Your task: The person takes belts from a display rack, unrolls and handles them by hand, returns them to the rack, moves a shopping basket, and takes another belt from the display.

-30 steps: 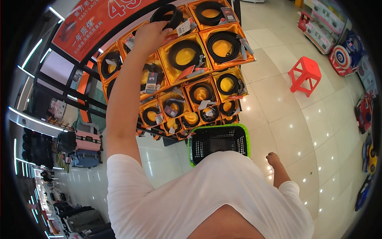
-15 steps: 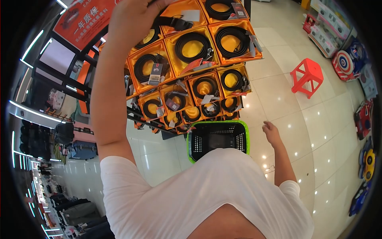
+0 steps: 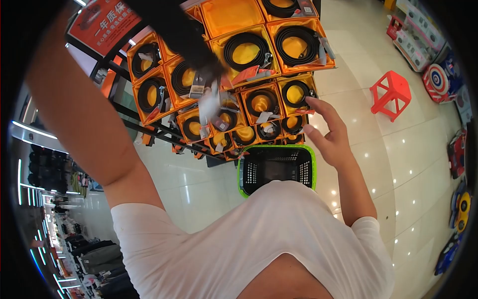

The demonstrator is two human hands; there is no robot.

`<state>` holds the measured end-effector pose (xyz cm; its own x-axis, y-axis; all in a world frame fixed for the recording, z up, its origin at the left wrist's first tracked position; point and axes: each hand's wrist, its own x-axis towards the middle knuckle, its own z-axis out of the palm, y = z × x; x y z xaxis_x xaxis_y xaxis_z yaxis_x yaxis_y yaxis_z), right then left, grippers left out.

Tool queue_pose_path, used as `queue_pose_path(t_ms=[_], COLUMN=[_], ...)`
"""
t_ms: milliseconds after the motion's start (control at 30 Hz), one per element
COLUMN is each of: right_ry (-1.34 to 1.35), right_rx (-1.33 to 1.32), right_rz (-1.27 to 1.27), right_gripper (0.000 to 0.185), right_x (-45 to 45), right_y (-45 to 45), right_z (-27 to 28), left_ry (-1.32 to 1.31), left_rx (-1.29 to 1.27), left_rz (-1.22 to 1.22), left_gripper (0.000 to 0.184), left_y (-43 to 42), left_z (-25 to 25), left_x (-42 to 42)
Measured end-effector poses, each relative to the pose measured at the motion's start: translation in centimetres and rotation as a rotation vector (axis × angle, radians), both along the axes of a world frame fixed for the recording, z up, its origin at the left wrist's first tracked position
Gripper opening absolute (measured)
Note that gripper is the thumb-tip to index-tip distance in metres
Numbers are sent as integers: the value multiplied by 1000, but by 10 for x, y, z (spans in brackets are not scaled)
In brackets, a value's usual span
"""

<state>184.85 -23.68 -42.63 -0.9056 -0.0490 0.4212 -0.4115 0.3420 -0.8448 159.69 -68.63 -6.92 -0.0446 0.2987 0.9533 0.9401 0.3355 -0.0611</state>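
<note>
My left arm reaches up past the upper left corner, and its hand is out of the frame. A black belt [image 3: 186,37], smeared by motion, hangs down from the top edge in front of the display, with a pale tag [image 3: 210,105] at its lower end. What holds its upper end is hidden. My right hand [image 3: 332,134] is open, thumb and fingers apart, beside the right edge of the display and holding nothing. Nearest to it is a coiled belt [image 3: 294,103] in an orange box. One orange box [image 3: 231,19] near the top has no belt in it.
Several orange boxes with coiled belts [image 3: 297,31] fill the tiered rack. A black basket with a green rim [image 3: 314,169] stands on the floor below. A red stool [image 3: 392,94] is at the right, toy boxes [image 3: 440,79] beyond it. A red sign [image 3: 104,27] tops the rack.
My left hand has gone up and left out of view. The belt from the upper box now hangs across the display. My right hand has risen toward the rack and opened.
</note>
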Motion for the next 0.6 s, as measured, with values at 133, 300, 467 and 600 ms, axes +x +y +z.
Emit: queue_pose_path(t_ms=[133,300,467,600], right_ry=[246,108,-270,-490], right_rx=[66,-5,-130,-44], right_rz=[276,628,995,980], right_gripper=[79,97,66,52], right_x=[9,17,32,25], right_y=[-28,-72,-104,-100], right_z=[12,16,19,20], left_ry=[-62,-137,-267,-285], left_rx=[-21,-20,145,282], left_rz=[-52,-105,-181,-183], left_gripper=[29,42,40,40], left_y=[65,142,143,168], left_z=[-35,-81,-107,-142], left_x=[84,208,215,244])
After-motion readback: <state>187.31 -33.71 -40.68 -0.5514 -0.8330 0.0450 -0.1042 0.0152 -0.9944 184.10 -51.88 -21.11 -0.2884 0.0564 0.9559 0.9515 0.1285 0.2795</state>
